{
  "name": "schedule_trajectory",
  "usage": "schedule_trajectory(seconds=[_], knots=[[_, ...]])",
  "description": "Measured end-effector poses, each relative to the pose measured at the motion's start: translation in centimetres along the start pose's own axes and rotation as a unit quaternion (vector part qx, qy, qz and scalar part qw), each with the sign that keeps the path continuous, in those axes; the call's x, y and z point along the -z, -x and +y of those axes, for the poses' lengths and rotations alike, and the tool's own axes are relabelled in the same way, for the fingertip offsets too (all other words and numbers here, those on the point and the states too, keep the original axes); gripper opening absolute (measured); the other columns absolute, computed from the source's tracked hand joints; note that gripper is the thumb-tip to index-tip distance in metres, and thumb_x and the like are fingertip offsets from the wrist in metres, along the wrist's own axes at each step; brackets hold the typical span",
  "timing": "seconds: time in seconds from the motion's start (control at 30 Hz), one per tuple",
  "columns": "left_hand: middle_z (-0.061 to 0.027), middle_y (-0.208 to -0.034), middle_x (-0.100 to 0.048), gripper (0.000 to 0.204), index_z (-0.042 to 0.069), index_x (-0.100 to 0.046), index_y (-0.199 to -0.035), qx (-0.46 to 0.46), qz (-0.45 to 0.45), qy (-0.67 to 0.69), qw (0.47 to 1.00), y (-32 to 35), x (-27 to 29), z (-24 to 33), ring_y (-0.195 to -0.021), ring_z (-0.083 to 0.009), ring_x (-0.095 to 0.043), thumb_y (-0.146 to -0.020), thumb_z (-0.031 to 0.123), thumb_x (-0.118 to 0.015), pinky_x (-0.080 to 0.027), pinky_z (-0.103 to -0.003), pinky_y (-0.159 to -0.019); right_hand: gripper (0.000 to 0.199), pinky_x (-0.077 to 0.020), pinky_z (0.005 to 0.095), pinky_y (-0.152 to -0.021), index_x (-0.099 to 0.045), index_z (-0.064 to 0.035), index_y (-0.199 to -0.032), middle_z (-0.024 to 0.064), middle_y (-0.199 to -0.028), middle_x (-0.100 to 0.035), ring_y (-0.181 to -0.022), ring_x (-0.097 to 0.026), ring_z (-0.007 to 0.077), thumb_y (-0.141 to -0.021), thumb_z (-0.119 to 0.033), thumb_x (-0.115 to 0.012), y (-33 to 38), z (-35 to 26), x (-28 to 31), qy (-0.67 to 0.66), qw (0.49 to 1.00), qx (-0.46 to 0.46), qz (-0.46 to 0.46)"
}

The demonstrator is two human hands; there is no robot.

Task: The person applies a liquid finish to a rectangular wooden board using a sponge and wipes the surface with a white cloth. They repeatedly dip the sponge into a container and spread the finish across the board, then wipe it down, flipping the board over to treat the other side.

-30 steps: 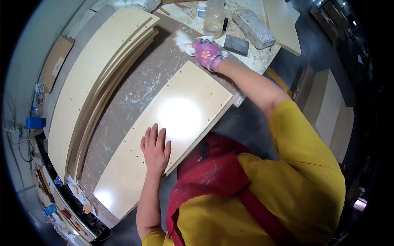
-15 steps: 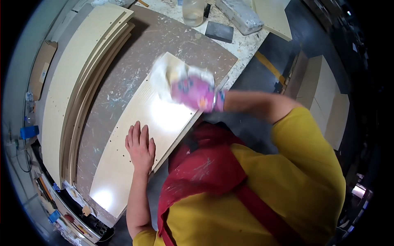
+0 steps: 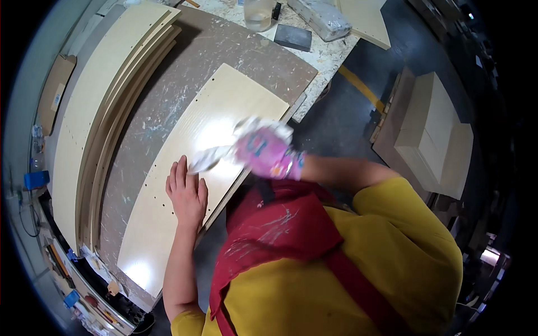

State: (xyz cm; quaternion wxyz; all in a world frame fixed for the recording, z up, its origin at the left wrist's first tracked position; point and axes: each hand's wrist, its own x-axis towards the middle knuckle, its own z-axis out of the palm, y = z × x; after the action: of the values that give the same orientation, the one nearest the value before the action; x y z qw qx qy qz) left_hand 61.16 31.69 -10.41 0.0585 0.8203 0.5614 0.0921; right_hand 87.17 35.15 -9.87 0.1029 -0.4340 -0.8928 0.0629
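Note:
A long pale wooden board [image 3: 235, 89] with small holes along its edges lies flat on the paint-marked worktop, close to my body. My bare left hand [image 3: 188, 193] rests flat on it, fingers stretched out. Over the board's middle, my right hand [image 3: 262, 151], in a pink patterned glove, is closed round a crumpled white cloth [image 3: 216, 157]. One loose end of the cloth trails toward my left fingertips. The gloved hand is somewhat blurred, and its fingers partly hide in the cloth.
Several similar boards [image 3: 106, 95] stand stacked at the left of the worktop [image 3: 224, 39]. A dark grey block [image 3: 293, 37], a clear container [image 3: 258, 14] and a whitish wrapped block [image 3: 322, 19] sit at the far edge. More panels [image 3: 428, 131] are piled at the right.
My gloved right hand has swept the cloth back along the board, toward my body and my left hand. The left hand stays on the board in nearly the same place.

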Motion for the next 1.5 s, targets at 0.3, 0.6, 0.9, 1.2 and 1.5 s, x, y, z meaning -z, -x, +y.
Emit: schedule_trajectory(seconds=[0.3, 0.6, 0.9, 1.2, 1.5], knots=[[-0.0115, -0.139, -0.045, 0.039, 0.009, -0.054, -0.124, -0.001, 0.063, 0.092, 0.994, 0.4, -0.1, 0.1, -0.131, -0.0307, -0.038, -0.086, 0.018, -0.056, -0.025, -0.046, -0.108, 0.024, -0.0496, 0.0354, -0.079, -0.058, -0.0011, -0.107, 0.0115, -0.102, -0.066, -0.091, -0.064, 0.0227, -0.091, -0.018, -0.054, 9.2, 13.1, 5.9, -0.418, 0.815, -0.389, 0.099], [-0.0126, -0.111, -0.062, 0.024, -0.001, -0.058, -0.115, 0.117, -0.01, 0.531, 0.84, 2.7, 3.1, 1.0, -0.108, -0.0225, -0.059, -0.094, 0.011, -0.055, -0.044, -0.032, -0.094, 0.043, -0.0511, 0.0362, -0.092, -0.045, 0.0047, -0.13, 0.0149, -0.113, -0.063, -0.103, -0.063, 0.0227, -0.09, -0.01, -0.054, 11.8, 2.9, 5.7, -0.796, 0.522, -0.243, 0.186], [0.0022, -0.082, -0.058, 0.013, 0.003, -0.059, -0.098, 0.178, -0.143, 0.716, 0.66, 8.0, 1.4, 6.6, -0.073, -0.0047, -0.049, -0.094, 0.015, -0.056, -0.041, -0.021, -0.067, 0.03, -0.0509, 0.0305, -0.081, -0.061, -0.0012, -0.113, 0.0073, -0.103, -0.066, -0.088, -0.063, 0.0156, -0.087, -0.017, -0.059, 9.1, -5.0, 5.9, -0.721, 0.609, -0.288, 0.16], [-0.0004, -0.083, -0.057, 0.012, 0.004, -0.055, -0.104, 0.171, 0.02, 0.846, 0.504, 10.4, 9.6, 4.6, -0.07, -0.0058, -0.053, -0.097, 0.012, -0.051, -0.044, -0.021, -0.061, 0.045, -0.0393, 0.0334, -0.101, -0.047, -0.0014, -0.132, 0.0103, -0.131, -0.052, -0.117, -0.051, 0.0211, -0.096, -0.027, -0.052, 8.9, -0.7, 3.5, -0.388, 0.846, -0.262, 0.255], [0.0001, -0.087, -0.059, 0.014, 0.004, -0.06, -0.102, 0.038, 0.128, 0.661, 0.738, 9.5, 9.3, 0.2, -0.081, -0.0076, -0.052, -0.091, 0.012, -0.059, -0.043, -0.022, -0.07, 0.058, -0.0428, 0.0387, -0.099, -0.05, -0.0052, -0.13, 0.0139, -0.13, -0.053, -0.117, -0.053, 0.0271, -0.08, -0.03, -0.067, 1.3, -13.6, 0.8, -0.222, 0.973, 0.045, -0.031]])
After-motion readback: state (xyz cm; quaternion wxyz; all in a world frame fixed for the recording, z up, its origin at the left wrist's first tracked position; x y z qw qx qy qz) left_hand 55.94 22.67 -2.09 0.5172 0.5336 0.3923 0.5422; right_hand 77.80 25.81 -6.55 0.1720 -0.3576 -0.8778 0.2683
